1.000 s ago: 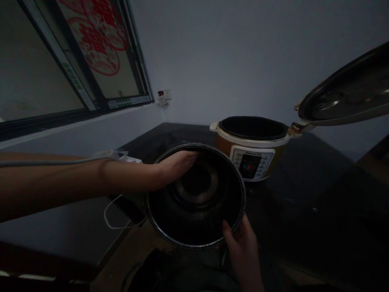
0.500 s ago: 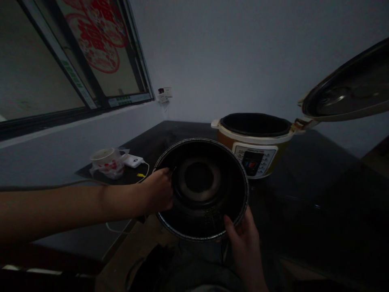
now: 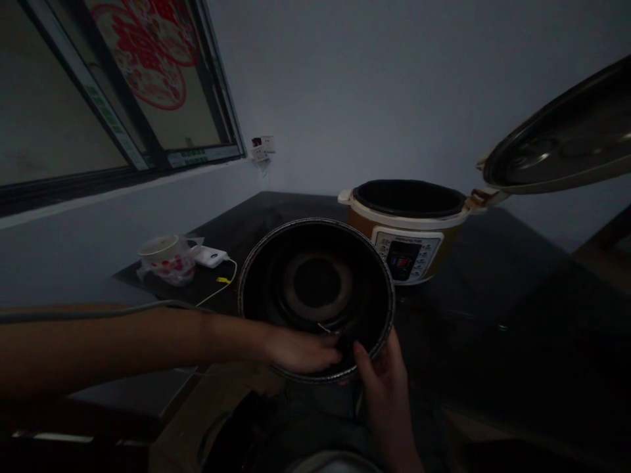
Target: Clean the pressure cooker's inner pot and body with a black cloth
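A round black inner pot (image 3: 266, 276) with a pale ring on its bottom is tilted so its mouth faces me. My right hand (image 3: 387, 387) grips its lower right rim, thumb inside and fingers outside. My left hand (image 3: 308, 351) reaches over the left rim and presses against the lower inner wall. A thin pale line (image 3: 324, 328) shows just above its fingers, perhaps the edge of something dark under them; I cannot make out what. Behind the pot stands an electric pressure cooker (image 3: 359, 220) with a white control panel, its lid (image 3: 557, 148) swung up to the right.
The cooker rests on a dark countertop (image 3: 473, 315) against the wall. At the left are a cup in a plastic bag (image 3: 170, 259) and a white plug-like device (image 3: 210, 256) with a cable. Wall sockets (image 3: 263, 148) sit beside the window (image 3: 162, 118).
My left hand has moved from the pot's left inner side down and right to its lower wall, its fist loosening into stretched fingers. The right hand keeps its grip. The view has shifted slightly.
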Action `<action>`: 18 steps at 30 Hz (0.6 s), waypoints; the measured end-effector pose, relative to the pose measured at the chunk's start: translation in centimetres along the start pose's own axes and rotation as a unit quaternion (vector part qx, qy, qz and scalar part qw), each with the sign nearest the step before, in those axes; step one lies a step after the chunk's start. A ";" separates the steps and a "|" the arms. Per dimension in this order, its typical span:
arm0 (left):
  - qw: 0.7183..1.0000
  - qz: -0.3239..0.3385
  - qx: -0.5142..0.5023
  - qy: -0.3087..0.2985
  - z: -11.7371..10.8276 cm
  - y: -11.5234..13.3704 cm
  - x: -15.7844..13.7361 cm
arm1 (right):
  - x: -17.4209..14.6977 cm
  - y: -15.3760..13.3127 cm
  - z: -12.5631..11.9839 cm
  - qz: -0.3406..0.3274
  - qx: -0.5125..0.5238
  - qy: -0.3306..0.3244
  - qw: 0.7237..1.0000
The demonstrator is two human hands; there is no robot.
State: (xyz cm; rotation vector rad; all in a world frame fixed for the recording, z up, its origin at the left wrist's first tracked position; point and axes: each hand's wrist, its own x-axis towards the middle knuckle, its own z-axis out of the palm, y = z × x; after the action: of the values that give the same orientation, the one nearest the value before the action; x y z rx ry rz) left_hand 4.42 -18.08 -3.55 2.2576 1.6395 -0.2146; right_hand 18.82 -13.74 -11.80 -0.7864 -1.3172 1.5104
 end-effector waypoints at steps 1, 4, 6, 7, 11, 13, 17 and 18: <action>0.997 -0.016 -0.074 0.003 0.4 0.4 0.8 | -0.1 0.1 0.0 -0.002 0.000 0.001 1.000; 0.870 -0.142 -0.472 0.022 1.4 1.5 2.9 | -0.3 0.5 0.0 0.002 0.008 -0.001 1.000; 0.696 -0.203 -0.688 0.034 1.5 2.1 3.7 | -0.5 0.8 -0.1 0.014 0.015 -0.007 1.000; 0.641 -0.208 -0.738 0.039 1.3 2.5 4.0 | -0.5 0.9 -0.1 0.025 0.021 -0.012 0.999; 0.565 -0.187 -0.796 0.106 -0.1 3.5 4.9 | -0.5 0.9 -0.2 0.071 0.060 -0.048 0.994; 0.533 -0.187 -0.811 0.151 -0.9 3.7 5.6 | -0.5 0.6 -0.2 0.084 0.068 -0.055 0.993; 0.479 -0.169 -0.836 0.208 -2.4 3.1 7.0 | -0.7 0.0 -0.1 0.093 0.067 -0.058 0.992; 0.469 -0.159 -0.843 0.210 -2.8 2.9 7.2 | -0.7 -0.2 -0.1 0.093 0.067 -0.060 0.992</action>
State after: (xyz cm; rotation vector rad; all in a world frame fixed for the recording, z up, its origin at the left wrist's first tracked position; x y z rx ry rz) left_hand 9.22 -11.46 -2.67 0.3532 1.1442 1.3609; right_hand 19.15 -14.39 -11.74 -0.7586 -1.2410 1.7992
